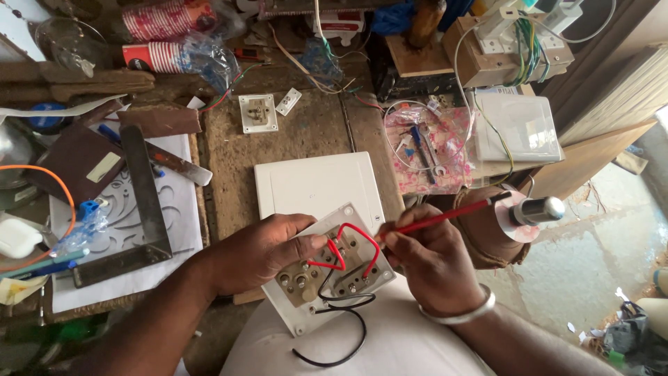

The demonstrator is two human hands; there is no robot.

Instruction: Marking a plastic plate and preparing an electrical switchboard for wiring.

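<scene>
- My right hand (431, 268) pinches a thin red wire (445, 217) between thumb and fingertips.
- My left hand (261, 251) curls around the white plastic switch plate (327, 278), thumb pressed on its upper edge.
- I see the plate's back facing up over my lap: beige socket bodies, glossy red and black wire loops.
- Beyond it, a smooth white square plate (313, 184) lies on the rough wooden workbench (306, 125).

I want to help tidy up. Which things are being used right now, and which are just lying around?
In use:
- left hand holding the switch plate
- right hand holding the red screwdriver
- red wire and black wire on the plate

Lying about:
- white board
- small socket
- metal square
- paper cups
- plastic bag of tools
</scene>
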